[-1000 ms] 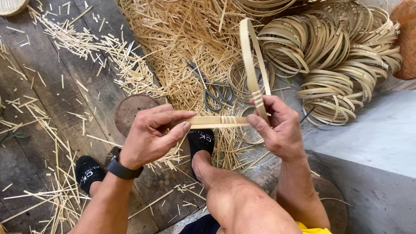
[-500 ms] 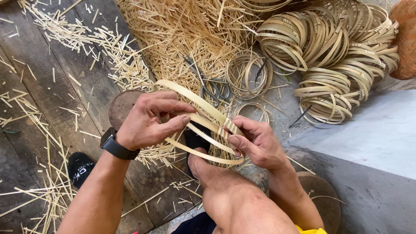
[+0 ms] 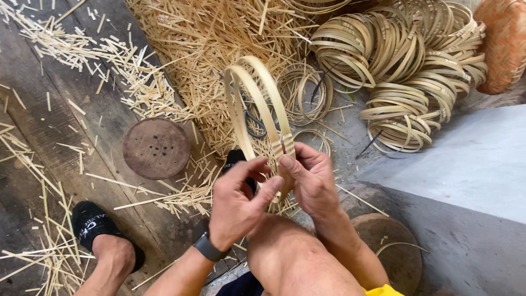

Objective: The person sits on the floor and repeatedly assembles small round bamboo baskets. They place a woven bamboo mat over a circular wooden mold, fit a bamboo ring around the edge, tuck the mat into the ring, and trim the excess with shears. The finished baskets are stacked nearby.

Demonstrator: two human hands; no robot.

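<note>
While my knee [image 3: 296,257] fills the bottom centre of the frame, both my hands work just above it on a bamboo hoop [image 3: 257,96]. My left hand [image 3: 238,205] pinches the lower end of the hoop from the left, thumb pressed toward the join, and my right hand [image 3: 312,181] clenches the same end from the right, fingers folded over the strip ends. I judge I hold it this way to keep the overlapped ends tight while they are bound. The hoop stands upright out of my grip and rises to the upper middle of the frame. A watch [image 3: 209,248] sits on my left wrist.

At lower left my foot in a black slipper [image 3: 90,225] rests on the plank floor [image 3: 44,126]; the other slipper is mostly hidden behind my hands. A round wooden disc [image 3: 156,148] lies at centre left, and another round block [image 3: 392,249] at lower right is partly covered by my forearm. Behind the hoop there may be scissors [image 3: 253,123], though the strips blur them.

Farther off, bamboo scraps [image 3: 192,38] heap across the top, finished hoops [image 3: 405,71] pile at upper right, and a woven basket [image 3: 504,44] is cut off by the corner. A grey slab [image 3: 466,164] lies at the right.
</note>
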